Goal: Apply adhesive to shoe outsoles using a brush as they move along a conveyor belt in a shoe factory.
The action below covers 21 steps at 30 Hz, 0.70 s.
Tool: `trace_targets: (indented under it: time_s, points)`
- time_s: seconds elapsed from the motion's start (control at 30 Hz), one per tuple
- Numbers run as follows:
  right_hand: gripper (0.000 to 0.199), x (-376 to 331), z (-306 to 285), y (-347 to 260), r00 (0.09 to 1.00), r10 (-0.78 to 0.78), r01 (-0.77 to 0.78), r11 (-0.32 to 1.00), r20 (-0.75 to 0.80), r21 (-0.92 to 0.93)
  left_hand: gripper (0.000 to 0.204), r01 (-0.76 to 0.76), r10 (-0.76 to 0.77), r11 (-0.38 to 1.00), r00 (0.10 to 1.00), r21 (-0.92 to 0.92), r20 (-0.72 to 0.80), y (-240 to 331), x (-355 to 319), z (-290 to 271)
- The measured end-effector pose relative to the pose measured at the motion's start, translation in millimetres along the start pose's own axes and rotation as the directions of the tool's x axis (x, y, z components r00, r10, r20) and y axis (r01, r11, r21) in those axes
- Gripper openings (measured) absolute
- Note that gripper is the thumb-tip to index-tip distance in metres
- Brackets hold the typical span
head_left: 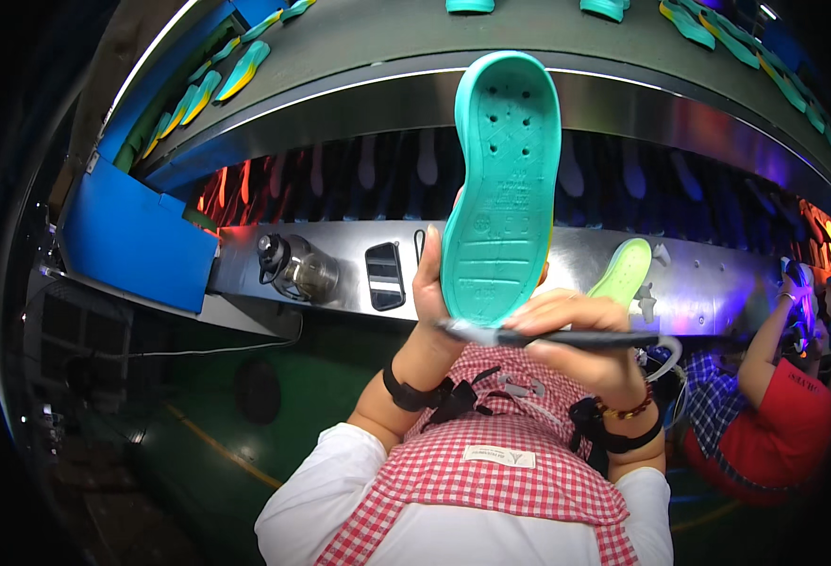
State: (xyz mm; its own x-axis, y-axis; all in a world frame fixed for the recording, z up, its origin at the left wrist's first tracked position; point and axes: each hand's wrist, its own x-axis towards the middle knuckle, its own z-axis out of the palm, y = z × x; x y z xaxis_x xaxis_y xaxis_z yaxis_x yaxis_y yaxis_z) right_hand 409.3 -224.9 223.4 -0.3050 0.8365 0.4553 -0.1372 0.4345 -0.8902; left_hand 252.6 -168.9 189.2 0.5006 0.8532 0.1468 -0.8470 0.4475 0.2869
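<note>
My left hand (430, 291) grips a teal shoe sole (502, 212) from below and its left side, thumb along the edge. The sole stands up before me, its hollow inner face toward me, with several small holes near the top end. My other fingers are mostly hidden behind it. In my right hand (580, 321), pinched between thumb and fingers, is a black-handled brush (637, 339) lying nearly level. Its pale tip is at the sole's lower edge, close to my left wrist; whether it touches, I cannot tell. A pale tube (668, 358) curves from the handle's other end.
Past the sole runs a metal ledge (340, 236) bearing a clear bottle (302, 269), a phone (385, 275) and a light-green sole (625, 272). Above it, a conveyor belt (368, 42) carries several teal soles. A co-worker in red (783, 424) sits at the right.
</note>
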Motion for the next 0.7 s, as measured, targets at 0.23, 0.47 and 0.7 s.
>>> trace_targets:
  time_s: [0.23, 0.47, 0.7]
  points:
    - [0.018, -1.6, 1.1, 6.9, 0.996, -0.007, 0.012, 0.998, 0.089, -0.065, 0.069, 0.082, -0.083, 0.996, 0.996, -0.033, -0.016, 6.3, 2.6, 0.6]
    - [0.017, 3.2, -28.0, 2.2, 0.986, 0.042, -0.018, 0.989, 0.163, -0.149, 0.066, 0.015, -0.013, 0.975, 1.0, 0.222, -0.01, 9.7, 9.3, 3.2]
    - [0.016, 0.1, -14.7, -6.9, 0.929, 0.019, 0.07, 0.972, 0.369, -0.224, 0.063, 0.176, -0.177, 0.984, 0.983, 0.014, 0.055, 23.7, 16.9, 0.2]
